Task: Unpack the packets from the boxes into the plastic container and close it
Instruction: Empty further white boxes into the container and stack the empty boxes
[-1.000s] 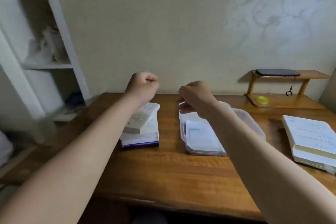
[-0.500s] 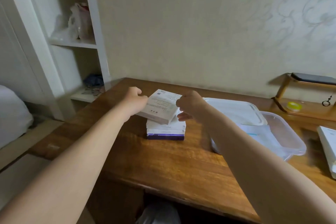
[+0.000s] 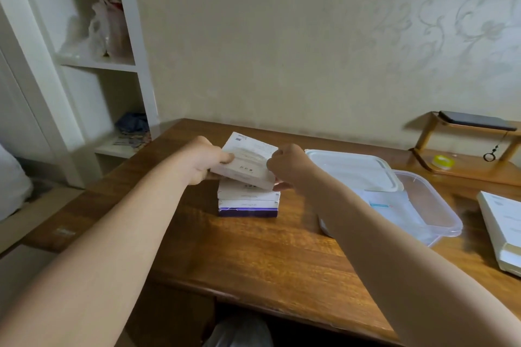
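Observation:
A stack of white boxes [image 3: 248,203] with a purple-edged one at the bottom stands on the wooden table [image 3: 253,251]. The top white box [image 3: 248,162] is tilted above the stack. My left hand [image 3: 204,160] grips its left end, thumb on top. My right hand [image 3: 287,167] pinches its right end. To the right lies the clear plastic container [image 3: 434,211] with white packets [image 3: 392,208] inside. Its white lid [image 3: 352,169] rests across the container's far left rim.
A white book or box [image 3: 501,228] lies at the table's right edge. A small wooden stand [image 3: 462,160] with a dark phone [image 3: 476,120] on top and a yellow tape roll [image 3: 443,161] is at the back right. White shelves [image 3: 98,65] stand left of the table.
Both hands came down from mid-air onto the top box and took hold of its ends; it now sits tilted above the stack. The camera view swung left.

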Available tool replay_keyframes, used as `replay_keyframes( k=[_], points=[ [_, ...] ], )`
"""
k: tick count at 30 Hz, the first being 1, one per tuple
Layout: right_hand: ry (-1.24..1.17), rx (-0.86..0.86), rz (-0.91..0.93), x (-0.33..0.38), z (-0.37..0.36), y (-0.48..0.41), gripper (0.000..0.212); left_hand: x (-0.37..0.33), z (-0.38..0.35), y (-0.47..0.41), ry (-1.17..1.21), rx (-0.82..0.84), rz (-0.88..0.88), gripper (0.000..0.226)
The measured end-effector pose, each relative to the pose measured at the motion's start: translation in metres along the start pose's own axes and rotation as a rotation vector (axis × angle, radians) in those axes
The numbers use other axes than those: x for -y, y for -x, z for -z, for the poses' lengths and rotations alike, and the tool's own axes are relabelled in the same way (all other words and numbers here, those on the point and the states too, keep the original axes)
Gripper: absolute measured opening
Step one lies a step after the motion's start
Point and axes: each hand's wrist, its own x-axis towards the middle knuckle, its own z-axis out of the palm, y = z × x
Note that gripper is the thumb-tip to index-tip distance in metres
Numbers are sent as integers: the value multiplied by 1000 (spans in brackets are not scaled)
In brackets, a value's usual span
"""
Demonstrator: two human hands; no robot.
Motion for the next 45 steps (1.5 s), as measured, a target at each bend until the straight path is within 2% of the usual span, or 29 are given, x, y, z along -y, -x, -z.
replay_keyframes(
  k=[4, 7, 10, 16, 21, 32, 38, 42, 45],
  points=[
    [-5, -77, 70, -5, 19, 2, 28, -16, -8, 12, 364, 211, 52, 36],
    [-32, -112, 160, -12, 41, 6, 40, -21, -27, 23, 519, 350, 49, 32],
    [0, -144, 283, -22, 66, 13, 43, -31, -56, 34, 602, 397, -2, 30],
    [197, -172, 353, -38, 109, 29, 52, -52, -117, 44, 572, 365, -136, 40],
    [272, -268, 362, -55, 133, 37, 42, -61, -147, 48, 548, 394, -181, 46],
    [215, -307, 396, -79, 145, 40, 24, -63, -169, 59, 509, 427, -200, 36],
    [169, -287, 404, -85, 146, 40, 23, -59, -178, 52, 511, 428, -219, 45],
    [175, -294, 432, -90, 148, 35, 37, -58, -187, 47, 511, 432, -251, 46],
    [172, -313, 453, -94, 151, 25, 33, -56, -194, 38, 513, 424, -253, 49]
  ],
)
